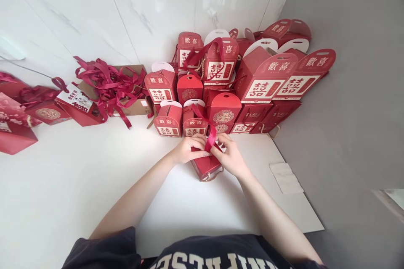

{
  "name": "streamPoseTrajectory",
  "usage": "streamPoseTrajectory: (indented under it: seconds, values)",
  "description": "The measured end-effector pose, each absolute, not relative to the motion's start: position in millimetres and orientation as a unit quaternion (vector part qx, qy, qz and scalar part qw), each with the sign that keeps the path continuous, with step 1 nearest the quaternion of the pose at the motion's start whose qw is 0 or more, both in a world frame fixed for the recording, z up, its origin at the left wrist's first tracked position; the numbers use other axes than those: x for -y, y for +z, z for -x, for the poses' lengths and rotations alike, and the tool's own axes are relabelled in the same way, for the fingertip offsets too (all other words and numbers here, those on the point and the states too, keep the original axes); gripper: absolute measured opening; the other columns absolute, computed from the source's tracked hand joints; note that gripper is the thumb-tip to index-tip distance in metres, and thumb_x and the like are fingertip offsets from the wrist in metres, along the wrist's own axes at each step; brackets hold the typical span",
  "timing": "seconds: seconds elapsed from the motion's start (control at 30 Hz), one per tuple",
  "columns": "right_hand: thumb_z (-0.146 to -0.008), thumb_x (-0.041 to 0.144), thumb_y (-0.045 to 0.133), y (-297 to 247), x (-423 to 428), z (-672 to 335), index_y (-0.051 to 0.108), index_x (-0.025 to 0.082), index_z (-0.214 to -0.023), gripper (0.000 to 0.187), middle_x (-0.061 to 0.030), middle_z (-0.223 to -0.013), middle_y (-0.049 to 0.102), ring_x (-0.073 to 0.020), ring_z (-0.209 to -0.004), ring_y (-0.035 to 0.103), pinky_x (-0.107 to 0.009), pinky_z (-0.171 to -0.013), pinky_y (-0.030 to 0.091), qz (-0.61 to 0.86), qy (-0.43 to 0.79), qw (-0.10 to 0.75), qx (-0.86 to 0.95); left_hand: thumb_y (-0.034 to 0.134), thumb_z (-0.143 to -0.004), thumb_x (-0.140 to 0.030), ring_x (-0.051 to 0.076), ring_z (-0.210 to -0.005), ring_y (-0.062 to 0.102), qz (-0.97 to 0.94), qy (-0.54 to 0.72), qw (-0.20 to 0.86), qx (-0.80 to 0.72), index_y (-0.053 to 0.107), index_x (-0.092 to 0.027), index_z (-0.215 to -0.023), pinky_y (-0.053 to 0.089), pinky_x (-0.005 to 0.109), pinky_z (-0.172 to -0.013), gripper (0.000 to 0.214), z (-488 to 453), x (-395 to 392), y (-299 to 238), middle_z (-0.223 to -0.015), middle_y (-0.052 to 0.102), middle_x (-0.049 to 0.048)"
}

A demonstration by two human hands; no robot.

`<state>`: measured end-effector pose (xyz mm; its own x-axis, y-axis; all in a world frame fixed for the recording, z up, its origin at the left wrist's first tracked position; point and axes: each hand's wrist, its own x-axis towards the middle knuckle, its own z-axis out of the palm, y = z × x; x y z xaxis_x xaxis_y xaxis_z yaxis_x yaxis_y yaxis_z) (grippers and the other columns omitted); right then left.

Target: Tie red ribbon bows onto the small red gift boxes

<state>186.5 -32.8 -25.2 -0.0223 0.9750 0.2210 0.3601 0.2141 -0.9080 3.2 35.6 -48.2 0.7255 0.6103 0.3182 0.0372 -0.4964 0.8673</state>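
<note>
A small red gift box (202,166) with a twisted cord handle sits on the white table in front of me. A shiny red ribbon (211,138) rises in a loop from its top. From the left, my left hand (190,149) bends over the box top, its thumb and fingers closed at the base of the ribbon. My right hand (231,156) comes in from the other side, thumb pressed to the ribbon and fingers curled behind it. The hands partly hide the box top and the ribbon's lower part.
Stacked red gift boxes (267,88) stand against the tiled wall just behind my hands. Left of them, a cardboard box (139,109) overflows with tangled red ribbons (109,80). Further left are more red boxes (47,113). A folded pale cloth or paper (286,178) lies at the table's right edge.
</note>
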Motion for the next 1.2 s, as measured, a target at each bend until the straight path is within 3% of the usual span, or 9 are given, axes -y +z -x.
streamPoseTrajectory:
  seconds: [0.17, 0.3, 0.5, 0.7, 0.83, 0.93, 1.07, 1.2]
  values:
    - [-0.085, 0.034, 0.061, -28, 34, -184, 0.067, 0.017, -0.081, 0.019, -0.0027, -0.076, 0.068, -0.0157, -0.069, 0.057, -0.028, -0.068, 0.045, 0.535, 0.398, 0.521, 0.533, 0.073, -0.082, -0.036, 0.023, -0.103, 0.06, -0.801, 0.316, 0.46, -0.217, 0.08, -0.02, -0.082, 0.049, 0.037, -0.093, 0.017, -4, -33, -46, -0.082, 0.075, 0.0092]
    - [-0.079, 0.04, 0.073, -29, 40, -194, 0.07, 0.016, -0.083, 0.025, -0.0037, -0.076, 0.071, -0.0159, -0.068, 0.06, -0.028, -0.066, 0.048, 0.526, 0.446, 0.575, 0.441, 0.073, -0.083, -0.037, 0.023, -0.102, 0.059, -0.789, 0.306, 0.481, -0.23, 0.081, -0.022, -0.085, 0.048, 0.036, -0.095, 0.018, -5, -33, -43, -0.081, 0.075, 0.0078]
    - [-0.076, 0.036, 0.078, -20, 45, -204, 0.069, 0.019, -0.079, 0.019, 0.0003, -0.071, 0.065, -0.013, -0.065, 0.056, -0.027, -0.066, 0.048, 0.514, 0.396, 0.641, 0.41, 0.07, -0.084, -0.039, 0.023, -0.105, 0.059, -0.77, 0.29, 0.511, -0.248, 0.081, -0.023, -0.088, 0.046, 0.036, -0.098, 0.02, -5, -33, -38, -0.085, 0.076, 0.0079]
    - [-0.08, 0.033, 0.076, -1, 56, -186, 0.068, 0.021, -0.077, 0.015, -0.0016, -0.075, 0.067, -0.0158, -0.066, 0.06, -0.03, -0.063, 0.05, 0.496, 0.288, 0.68, 0.456, 0.065, -0.088, -0.043, 0.023, -0.106, 0.059, -0.767, 0.275, 0.52, -0.257, 0.081, -0.02, -0.087, 0.045, 0.037, -0.1, 0.028, -6, -35, -34, -0.087, 0.075, 0.0089]
    - [-0.086, 0.021, 0.069, 12, 66, -159, 0.068, 0.022, -0.083, 0.004, -0.004, -0.082, 0.07, -0.0186, -0.075, 0.064, -0.033, -0.07, 0.054, 0.413, 0.192, 0.621, 0.638, 0.064, -0.087, -0.045, 0.025, -0.099, 0.063, -0.779, 0.259, 0.514, -0.249, 0.077, -0.016, -0.074, 0.047, 0.038, -0.095, 0.035, -5, -37, -29, -0.085, 0.074, 0.0087]
    - [-0.092, 0.014, 0.059, 7, 68, -137, 0.067, 0.022, -0.094, 0.011, -0.0054, -0.09, 0.072, -0.0197, -0.082, 0.066, -0.034, -0.075, 0.053, 0.332, 0.097, 0.525, 0.778, 0.064, -0.088, -0.04, 0.024, -0.098, 0.063, -0.79, 0.237, 0.505, -0.253, 0.075, -0.014, -0.069, 0.046, 0.037, -0.096, 0.034, -4, -40, -21, -0.082, 0.073, 0.0087]
    - [-0.095, 0.007, 0.049, -10, 66, -112, 0.066, 0.016, -0.089, 0.021, -0.0055, -0.082, 0.069, -0.0178, -0.07, 0.06, -0.032, -0.061, 0.046, 0.273, -0.058, 0.397, 0.874, 0.061, -0.09, -0.039, 0.02, -0.094, 0.063, -0.806, 0.188, 0.503, -0.249, 0.076, -0.015, -0.071, 0.045, 0.034, -0.097, 0.034, -6, -46, -6, -0.082, 0.073, 0.0064]
    - [-0.094, 0.002, 0.045, -25, 63, -96, 0.06, 0.015, -0.076, 0.027, -0.0026, -0.071, 0.06, -0.0159, -0.062, 0.054, -0.03, -0.054, 0.039, 0.255, -0.102, 0.317, 0.908, 0.061, -0.09, -0.042, 0.019, -0.09, 0.064, -0.83, 0.132, 0.495, -0.218, 0.079, -0.016, -0.078, 0.045, 0.031, -0.093, 0.034, -10, -50, 6, -0.08, 0.075, 0.0055]
